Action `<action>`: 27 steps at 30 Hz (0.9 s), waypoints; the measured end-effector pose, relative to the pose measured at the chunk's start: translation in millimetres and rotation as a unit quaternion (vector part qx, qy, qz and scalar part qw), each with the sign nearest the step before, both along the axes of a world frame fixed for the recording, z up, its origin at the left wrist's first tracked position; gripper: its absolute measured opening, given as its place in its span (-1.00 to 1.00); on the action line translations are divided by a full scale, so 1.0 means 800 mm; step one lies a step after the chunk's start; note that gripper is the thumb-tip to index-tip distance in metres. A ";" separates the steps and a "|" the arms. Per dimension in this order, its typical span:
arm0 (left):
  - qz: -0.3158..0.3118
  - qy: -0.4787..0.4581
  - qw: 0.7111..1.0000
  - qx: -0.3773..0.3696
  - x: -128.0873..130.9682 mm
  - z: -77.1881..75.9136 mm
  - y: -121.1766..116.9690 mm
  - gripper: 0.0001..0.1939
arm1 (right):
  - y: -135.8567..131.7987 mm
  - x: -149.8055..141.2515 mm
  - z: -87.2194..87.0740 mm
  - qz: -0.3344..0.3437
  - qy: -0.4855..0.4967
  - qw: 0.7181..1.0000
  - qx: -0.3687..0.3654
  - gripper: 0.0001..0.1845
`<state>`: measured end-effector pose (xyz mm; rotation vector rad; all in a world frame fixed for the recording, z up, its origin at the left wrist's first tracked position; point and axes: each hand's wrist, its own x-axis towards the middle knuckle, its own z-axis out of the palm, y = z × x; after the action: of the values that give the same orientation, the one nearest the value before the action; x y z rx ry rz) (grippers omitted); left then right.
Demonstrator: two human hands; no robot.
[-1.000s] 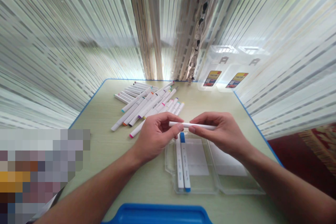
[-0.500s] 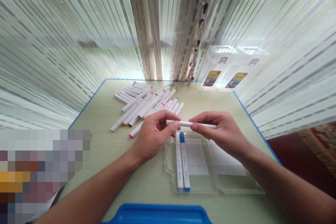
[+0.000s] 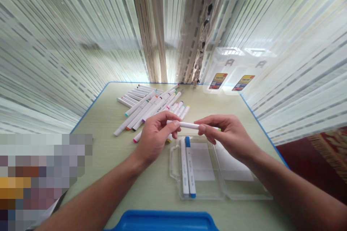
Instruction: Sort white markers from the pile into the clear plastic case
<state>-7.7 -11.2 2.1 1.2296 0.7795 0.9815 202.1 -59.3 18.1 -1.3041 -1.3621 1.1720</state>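
Observation:
Between my two hands a white marker [image 3: 189,125] lies nearly level above the table, with a bit of green at its right end. My left hand [image 3: 159,130] is closed on its left part, thumb and fingers pinching it. At the right part, my right hand [image 3: 225,130] is closed on the same marker. Below them lies an opened clear plastic case [image 3: 221,191]. In its left half, a grey-white marker [image 3: 184,169] and a blue-ended marker [image 3: 191,169] lie side by side. A pile of white markers with coloured ends [image 3: 146,106] spreads beyond my left hand.
Two clear plastic cases with yellow labels [image 3: 218,81] stand at the table's back right. The pale green table [image 3: 97,122] has a blue rim. String curtains [image 3: 108,25] hang behind it. A blue tray-like edge [image 3: 168,220] shows in front.
The marker has tilted slightly, its left end now higher, and its green right end has come into view. My left hand has shifted a little left and up along with it.

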 end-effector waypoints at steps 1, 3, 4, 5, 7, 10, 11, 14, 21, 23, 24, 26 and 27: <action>0.002 -0.001 1.000 -0.003 0.000 0.000 0.000 -0.90 | 0.000 0.000 0.000 0.001 0.011 1.000 -0.002 -0.78; 0.010 -0.005 1.000 -0.011 0.000 0.000 0.001 -0.90 | 0.000 0.000 -0.001 0.003 0.031 1.000 -0.004 -0.78; 0.014 -0.008 1.000 -0.015 0.000 0.000 0.002 -0.90 | 0.000 0.000 -0.002 0.003 0.039 0.999 -0.006 -0.78; 0.019 -0.012 1.000 -0.021 0.000 0.000 0.002 -0.91 | 0.001 0.000 -0.002 0.004 0.047 0.999 -0.006 -0.78; 0.031 -0.023 0.999 -0.035 -0.001 0.001 0.004 -0.92 | 0.002 0.001 -0.004 0.007 0.061 0.998 -0.005 -0.78; 0.044 -0.046 0.996 -0.055 -0.001 0.001 0.005 -0.94 | 0.002 0.001 -0.005 0.009 0.081 0.997 -0.002 -0.79; 0.047 -0.054 0.996 -0.061 -0.001 0.002 0.006 -0.94 | 0.002 0.001 -0.006 0.011 0.089 0.996 -0.002 -0.79; 0.054 -0.073 0.993 -0.074 0.001 0.004 0.007 -0.94 | 0.002 0.002 -0.008 0.021 0.118 0.993 0.001 -0.80; 0.057 -0.093 0.990 -0.093 0.002 0.004 0.007 -0.94 | 0.001 0.004 -0.008 0.055 0.184 0.981 -0.006 -0.78; 0.057 -0.094 0.990 -0.093 0.002 0.004 0.007 -0.94 | 0.001 0.003 -0.006 0.059 0.196 0.979 -0.008 -0.77; 0.057 -0.095 0.990 -0.093 0.002 0.004 0.008 -0.93 | 0.001 0.002 -0.005 0.061 0.201 0.978 -0.008 -0.77; 0.057 -0.098 0.989 -0.092 0.002 0.004 0.008 -0.91 | 0.000 0.001 -0.003 0.061 0.217 0.974 -0.011 -0.76; 0.056 -0.102 0.989 -0.092 0.002 0.004 0.008 -0.90 | 0.000 0.001 -0.002 0.059 0.227 0.972 -0.014 -0.77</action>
<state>-6.4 -4.8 5.3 0.9177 0.7664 1.0829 202.8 -58.9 16.5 -0.9047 -1.0970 1.4683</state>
